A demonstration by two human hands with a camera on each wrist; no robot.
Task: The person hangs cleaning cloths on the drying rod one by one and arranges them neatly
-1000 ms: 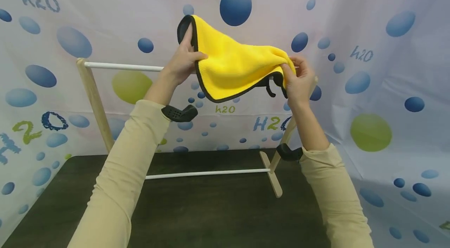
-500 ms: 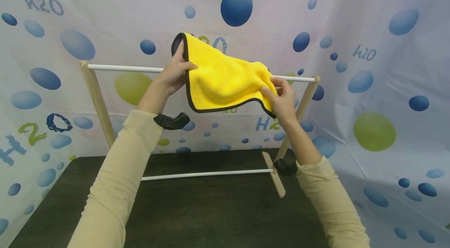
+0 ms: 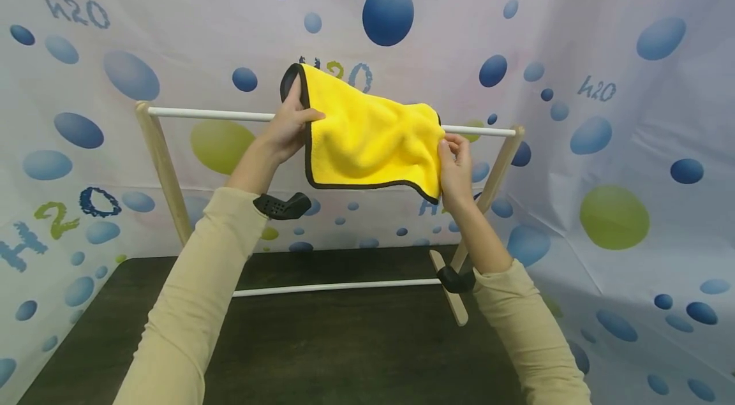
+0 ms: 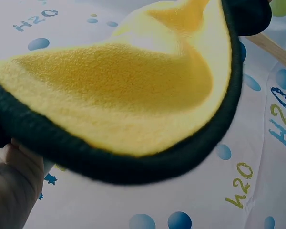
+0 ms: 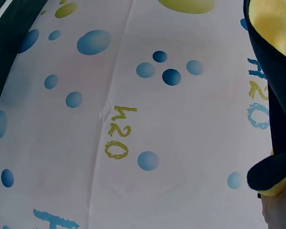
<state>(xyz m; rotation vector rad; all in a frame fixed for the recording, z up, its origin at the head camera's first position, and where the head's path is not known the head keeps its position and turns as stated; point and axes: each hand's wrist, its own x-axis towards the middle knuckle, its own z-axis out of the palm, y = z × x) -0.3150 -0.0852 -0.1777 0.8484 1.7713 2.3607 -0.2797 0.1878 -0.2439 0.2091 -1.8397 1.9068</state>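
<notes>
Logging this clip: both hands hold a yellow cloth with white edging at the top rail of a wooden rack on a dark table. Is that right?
Not quite: the edging is black, not white. The head view shows the left hand and right hand holding the yellow cloth at the top rail of the wooden rack on the dark table.

A wooden-framed drying rack with white rods [image 3: 163,166] stands on the far part of the dark table [image 3: 344,354], its upper rod [image 3: 207,114] running left to right above the lower rod [image 3: 339,287]. A yellow fleece cloth with black edging [image 3: 373,140] lies over the middle of the upper rod, hanging down on the near side. The left hand [image 3: 289,127] is at the cloth's left edge, the right hand [image 3: 456,166] at its right near corner. A bubble-printed white curtain [image 3: 574,22] hangs behind the rack and along both sides of the table.
</notes>
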